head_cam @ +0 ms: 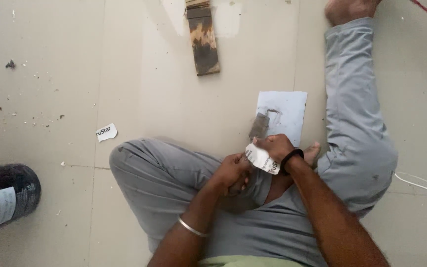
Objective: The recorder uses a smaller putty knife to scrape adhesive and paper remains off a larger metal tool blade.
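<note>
I sit on the floor with my legs in grey trousers. My left hand is closed around the lower end of a flat grey metal blade that sticks up and away from me. My right hand, with a black band on the wrist, presses a folded white printed paper against the blade's base. Beyond the blade tip a pale blue sheet lies on the floor, with a dark smudge on it.
A worn brown wooden block lies on the floor ahead. A small torn paper label lies to the left. A dark cylindrical container rests at the left edge. A white cable runs at the right. Debris specks dot the tiles.
</note>
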